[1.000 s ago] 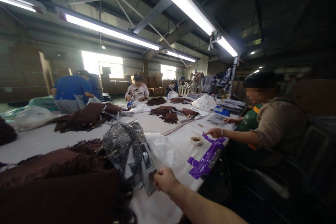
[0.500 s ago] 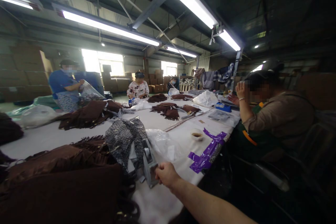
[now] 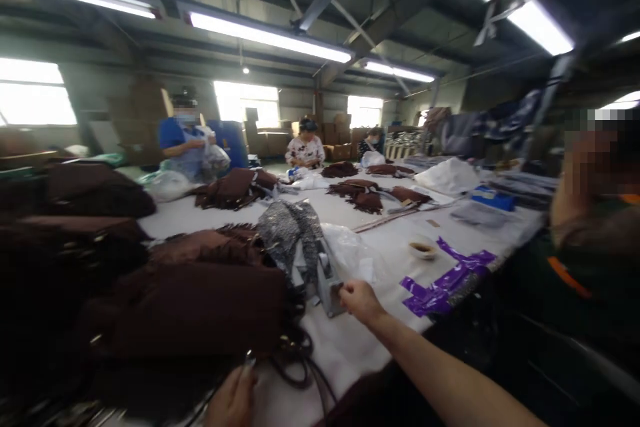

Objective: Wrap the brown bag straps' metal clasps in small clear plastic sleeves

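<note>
My right hand (image 3: 361,301) is closed in a pinch at the near end of a grey tape dispenser (image 3: 329,290). Whatever lies between its fingertips is too small to make out. Low in the view, my left hand (image 3: 233,397) is closed, with a small shiny metal clasp (image 3: 249,358) at its fingertips. Right above that hand lies a dark brown bag (image 3: 200,310), one of a heap, with dark straps (image 3: 305,367) looping off its right side. A black-and-white speckled plastic bag (image 3: 290,230) leans behind the dispenser.
Purple tape strips (image 3: 447,283) lie along the right edge of the white table (image 3: 390,247), near a tape roll (image 3: 423,250). A blue dispenser (image 3: 493,198) stands farther back. More brown bags (image 3: 235,187) lie across the table. A co-worker (image 3: 595,233) sits close at right; others work beyond.
The view has swung left, so things appear farther right. My left hand has come into sight at the bottom. My right hand stays at the tape dispenser's end.
</note>
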### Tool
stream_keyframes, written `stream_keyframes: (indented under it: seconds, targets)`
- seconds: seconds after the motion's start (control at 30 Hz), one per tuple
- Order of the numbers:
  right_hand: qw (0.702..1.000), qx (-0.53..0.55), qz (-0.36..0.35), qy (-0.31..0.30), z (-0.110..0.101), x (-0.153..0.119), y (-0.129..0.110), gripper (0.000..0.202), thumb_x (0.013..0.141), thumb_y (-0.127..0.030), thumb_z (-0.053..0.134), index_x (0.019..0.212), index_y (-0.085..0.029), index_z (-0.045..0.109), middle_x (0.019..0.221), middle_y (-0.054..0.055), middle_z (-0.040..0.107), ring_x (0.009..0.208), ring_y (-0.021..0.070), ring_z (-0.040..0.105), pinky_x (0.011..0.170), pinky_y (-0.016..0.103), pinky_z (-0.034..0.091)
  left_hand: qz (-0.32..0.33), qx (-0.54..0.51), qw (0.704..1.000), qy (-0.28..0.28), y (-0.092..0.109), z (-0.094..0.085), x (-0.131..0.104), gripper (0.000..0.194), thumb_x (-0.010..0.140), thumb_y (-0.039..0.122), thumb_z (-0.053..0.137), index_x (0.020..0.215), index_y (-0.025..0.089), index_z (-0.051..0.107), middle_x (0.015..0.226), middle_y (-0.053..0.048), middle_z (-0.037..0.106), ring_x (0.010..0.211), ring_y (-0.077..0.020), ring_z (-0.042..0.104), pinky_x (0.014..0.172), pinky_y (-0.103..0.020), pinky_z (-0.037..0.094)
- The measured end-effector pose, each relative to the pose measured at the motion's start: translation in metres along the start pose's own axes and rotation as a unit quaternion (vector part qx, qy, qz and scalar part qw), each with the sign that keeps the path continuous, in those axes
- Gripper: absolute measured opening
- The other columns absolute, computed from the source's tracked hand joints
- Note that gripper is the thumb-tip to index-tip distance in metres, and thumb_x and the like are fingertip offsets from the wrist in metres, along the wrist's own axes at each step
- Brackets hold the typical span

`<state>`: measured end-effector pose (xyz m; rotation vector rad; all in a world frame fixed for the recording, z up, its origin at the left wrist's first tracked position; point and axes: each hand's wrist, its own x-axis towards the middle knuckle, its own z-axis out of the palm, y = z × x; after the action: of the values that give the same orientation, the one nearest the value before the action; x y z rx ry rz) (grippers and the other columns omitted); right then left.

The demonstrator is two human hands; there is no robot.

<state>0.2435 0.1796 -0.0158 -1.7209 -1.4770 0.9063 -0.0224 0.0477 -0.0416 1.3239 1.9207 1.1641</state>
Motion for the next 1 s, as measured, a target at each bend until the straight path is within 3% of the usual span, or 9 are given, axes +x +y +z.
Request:
stream_keyframes:
  seconds: [0.07,0.2,0.33,0.5,0.57,0.73,1.0]
  targets:
    - [0.999,-0.032,-0.010,-0.015,-0.004,-0.002,0.004,0.020,0.073,-0.020,0.051,0.056,-0.017,0.060,0.049,-0.002,0.058,0.045,0.0100,0.050,0.045,0.020,0.033,0.004,-0.024,0.999,-0.039,-0.003,-0.003,-0.001,0.047,0.080,0.061,0.038,0.063,0.022,0.057,0.055,-0.002,0.053,0.061,-0.0221,0.054,0.057,-0.031,0.041]
    - [0.994,-0.093,-0.002,-0.051,-0.009,-0.007,0.018,0.023,0.073,-0.022,0.051,0.052,-0.017,0.058,0.041,-0.001,0.052,0.042,0.0118,0.048,0.045,0.023,0.031,0.000,-0.059,0.998,-0.033,-0.012,-0.004,-0.003,0.041,0.084,0.053,0.036,0.067,0.020,0.053,0.060,-0.001,0.051,0.064,-0.0191,0.050,0.062,-0.029,0.037]
    - [0.992,-0.067,-0.045,-0.095,-0.004,-0.038,0.012,0.027,0.080,-0.036,0.051,0.064,-0.017,0.062,0.054,0.001,0.059,0.048,0.0127,0.050,0.050,0.024,0.038,0.024,-0.048,0.998,-0.038,-0.016,-0.004,-0.008,0.034,0.089,0.041,0.035,0.069,0.020,0.052,0.065,-0.001,0.054,0.067,-0.0181,0.050,0.065,-0.029,0.034]
    - [0.948,0.045,-0.099,-0.300,0.046,-0.088,-0.039,0.033,0.078,-0.048,0.054,0.065,-0.018,0.059,0.058,0.001,0.060,0.045,0.0099,0.045,0.045,0.022,0.034,0.066,-0.013,0.997,-0.033,-0.016,-0.004,-0.015,0.031,0.094,0.034,0.033,0.071,0.020,0.050,0.067,-0.001,0.054,0.065,-0.0170,0.049,0.063,-0.029,0.031]
    - [0.934,0.056,-0.096,-0.338,0.071,-0.100,-0.059,0.033,0.078,-0.047,0.054,0.064,-0.017,0.057,0.054,0.000,0.057,0.043,0.0089,0.043,0.043,0.021,0.031,0.089,0.013,0.996,-0.029,-0.016,-0.005,-0.017,0.030,0.095,0.032,0.032,0.073,0.020,0.049,0.068,-0.002,0.055,0.065,-0.0169,0.049,0.062,-0.029,0.031]
    - [0.937,0.012,-0.101,-0.335,0.114,-0.104,-0.078,0.031,0.077,-0.040,0.057,0.056,-0.017,0.057,0.047,-0.002,0.052,0.040,0.0076,0.038,0.040,0.020,0.026,0.119,0.094,0.988,-0.018,-0.021,-0.009,-0.020,0.030,0.096,0.028,0.029,0.079,0.019,0.052,0.074,-0.006,0.059,0.068,-0.0188,0.052,0.062,-0.030,0.032]
    - [0.942,-0.008,-0.049,-0.331,0.126,-0.098,-0.075,0.030,0.077,-0.036,0.058,0.055,-0.017,0.057,0.042,-0.004,0.051,0.035,0.0058,0.034,0.036,0.020,0.020,0.143,0.146,0.979,-0.021,-0.036,-0.005,-0.021,0.026,0.096,0.022,0.030,0.085,0.018,0.053,0.079,-0.008,0.062,0.071,-0.0194,0.056,0.063,-0.030,0.037]
